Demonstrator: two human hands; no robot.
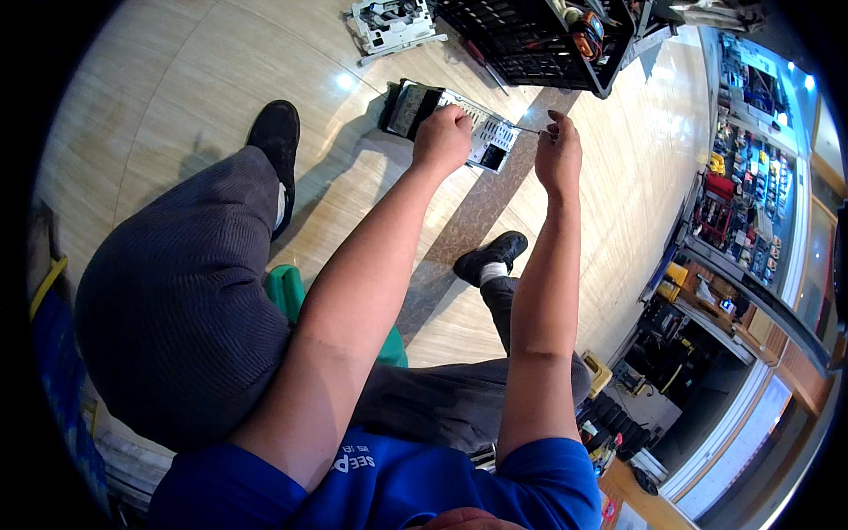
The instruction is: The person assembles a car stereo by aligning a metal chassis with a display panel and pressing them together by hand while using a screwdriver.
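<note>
A flat metal-cased electronic unit (492, 132) with slotted vents and a dark end stands on the pale floor in front of me. My left hand (444, 139) is closed at its near side; the fingertips are hidden, but it appears to hold the casing. To the right of the unit, my right hand (558, 155) is closed round a thin-shafted screwdriver (527, 130). The shaft points left to the unit's right end; its tip is too small to make out, and the handle is mostly hidden by the fingers.
Beyond the unit stands a black plastic crate (539, 53) holding an orange tool. A white metal bracket frame (393, 26) lies left of it. My shoes flank the work area, and a green stool (284, 290) is beneath me. Stocked shelves (751, 194) line the right.
</note>
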